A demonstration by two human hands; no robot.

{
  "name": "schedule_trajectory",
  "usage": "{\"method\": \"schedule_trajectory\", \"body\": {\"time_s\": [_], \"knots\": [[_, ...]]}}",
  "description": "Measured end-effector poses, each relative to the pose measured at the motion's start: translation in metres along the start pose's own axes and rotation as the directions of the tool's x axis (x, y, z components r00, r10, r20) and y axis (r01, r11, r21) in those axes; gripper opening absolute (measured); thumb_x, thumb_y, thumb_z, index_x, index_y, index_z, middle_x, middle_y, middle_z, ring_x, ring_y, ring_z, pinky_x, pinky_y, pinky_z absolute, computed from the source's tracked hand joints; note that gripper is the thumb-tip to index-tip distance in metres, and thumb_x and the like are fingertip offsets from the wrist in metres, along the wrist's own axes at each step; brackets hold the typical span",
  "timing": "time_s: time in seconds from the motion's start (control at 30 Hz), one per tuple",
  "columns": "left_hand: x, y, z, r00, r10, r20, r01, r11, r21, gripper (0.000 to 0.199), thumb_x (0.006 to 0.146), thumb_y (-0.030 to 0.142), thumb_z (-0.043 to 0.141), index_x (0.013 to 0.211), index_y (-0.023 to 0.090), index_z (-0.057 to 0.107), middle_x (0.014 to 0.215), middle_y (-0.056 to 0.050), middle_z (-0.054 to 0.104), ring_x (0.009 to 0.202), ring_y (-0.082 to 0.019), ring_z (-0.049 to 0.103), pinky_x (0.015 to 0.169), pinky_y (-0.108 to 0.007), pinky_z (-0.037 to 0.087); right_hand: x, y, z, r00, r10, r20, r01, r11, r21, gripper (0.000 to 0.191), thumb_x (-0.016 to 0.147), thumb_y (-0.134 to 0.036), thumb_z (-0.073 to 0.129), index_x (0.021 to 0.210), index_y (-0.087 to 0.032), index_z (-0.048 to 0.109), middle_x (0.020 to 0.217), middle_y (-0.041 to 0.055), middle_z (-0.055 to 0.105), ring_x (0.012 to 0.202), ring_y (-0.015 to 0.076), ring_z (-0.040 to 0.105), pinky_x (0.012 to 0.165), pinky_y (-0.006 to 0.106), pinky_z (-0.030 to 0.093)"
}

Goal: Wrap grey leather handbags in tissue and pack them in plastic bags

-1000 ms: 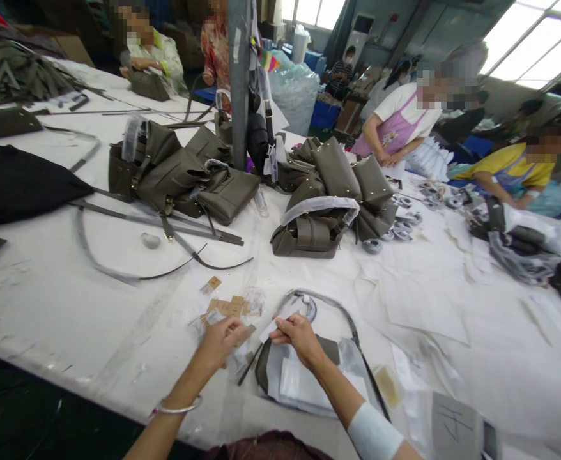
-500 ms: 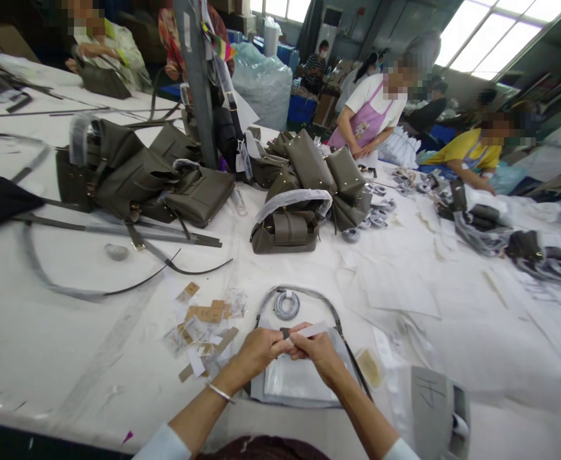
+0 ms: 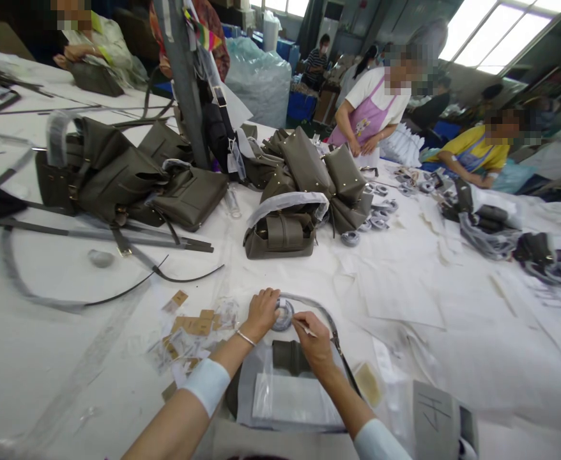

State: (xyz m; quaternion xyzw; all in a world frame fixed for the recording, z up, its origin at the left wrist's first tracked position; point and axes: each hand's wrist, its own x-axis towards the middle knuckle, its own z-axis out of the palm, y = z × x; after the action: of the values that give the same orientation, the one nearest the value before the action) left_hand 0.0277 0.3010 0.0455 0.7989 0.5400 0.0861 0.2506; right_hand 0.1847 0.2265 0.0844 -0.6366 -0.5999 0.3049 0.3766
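A grey-green handbag [image 3: 242, 393] lies flat in front of me, partly covered by a pale sheet and a clear plastic packet [image 3: 299, 396]. Its strap [image 3: 326, 313] arches behind it. Inside that arch rests a coiled strap [image 3: 287, 319] wrapped in clear film. My left hand [image 3: 261, 316] is closed at the coil's left edge, gripping it. At the coil's right side, my right hand [image 3: 315, 342] has thumb and fingers pinched together; whatever is between them is too small to make out.
Cardboard tags and small packets [image 3: 197, 324] lie scattered to the left. Dark handbags [image 3: 304, 166] are piled across the table, with loose straps [image 3: 69, 236] at left. A grey marked piece [image 3: 434, 415] sits at right. A co-worker in a purple apron [image 3: 367, 118] stands opposite.
Both hands have moved up from the bag to the coil; the left now grips its edge. The white strip held between them earlier no longer shows. The bag's dark flap is now uncovered.
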Motion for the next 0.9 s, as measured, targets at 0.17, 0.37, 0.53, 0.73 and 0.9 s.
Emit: {"method": "schedule_trajectory", "body": {"time_s": [0.17,0.37,0.53,0.73,0.9], "knots": [[0.006,-0.002,0.008,1.000,0.014,0.025,-0.015,0.999,0.035,0.038,0.083,0.012,0.059,0.120,0.017,0.056,0.115,-0.012,0.059,0.112,-0.028,0.050,0.091,-0.040,0.042,-0.002,0.017,0.012,0.988,-0.105,0.112,0.108,0.994,-0.019,0.016,0.090,-0.028,0.050,0.087,-0.023,0.065,0.085,0.0063,0.069,0.083,0.0199,0.064,0.079,0.031,0.050],[0.009,-0.008,0.004,0.999,0.011,0.034,-0.012,0.999,0.033,0.028,0.084,0.011,0.058,0.111,0.019,0.060,0.108,-0.008,0.061,0.106,-0.024,0.052,0.091,-0.034,0.042,0.002,0.020,0.019,0.968,-0.223,0.112,0.238,0.959,-0.155,0.019,0.093,-0.022,0.048,0.089,-0.023,0.067,0.089,0.0069,0.071,0.086,0.0202,0.064,0.079,0.033,0.047],[0.005,-0.014,-0.003,1.000,-0.013,0.002,0.013,1.000,0.022,0.030,0.084,0.014,0.061,0.113,0.022,0.060,0.108,-0.005,0.060,0.105,-0.023,0.051,0.093,-0.032,0.042,0.010,0.014,0.025,0.908,-0.420,0.005,0.407,0.876,-0.259,0.012,0.089,-0.015,0.057,0.084,-0.021,0.067,0.084,0.0047,0.069,0.083,0.0197,0.060,0.076,0.035,0.042],[0.004,-0.013,-0.010,1.000,-0.014,-0.017,0.013,0.999,-0.031,0.030,0.081,0.012,0.061,0.109,0.022,0.062,0.105,-0.005,0.061,0.102,-0.022,0.053,0.092,-0.033,0.042,0.012,0.014,0.032,0.883,-0.468,-0.024,0.435,0.837,-0.331,0.014,0.085,-0.011,0.058,0.083,-0.022,0.066,0.108,0.0067,0.067,0.103,0.0233,0.057,0.091,0.043,0.042],[-0.001,-0.003,-0.015,1.000,0.008,-0.025,-0.010,0.998,-0.062,0.027,0.082,0.014,0.059,0.108,0.020,0.061,0.105,-0.006,0.062,0.103,-0.023,0.054,0.092,-0.033,0.043,0.028,0.017,0.034,0.855,-0.517,0.052,0.487,0.764,-0.424,0.019,0.082,-0.006,0.050,0.089,-0.020,0.061,0.130,0.0107,0.059,0.128,0.0271,0.046,0.111,0.055,0.029]]}}
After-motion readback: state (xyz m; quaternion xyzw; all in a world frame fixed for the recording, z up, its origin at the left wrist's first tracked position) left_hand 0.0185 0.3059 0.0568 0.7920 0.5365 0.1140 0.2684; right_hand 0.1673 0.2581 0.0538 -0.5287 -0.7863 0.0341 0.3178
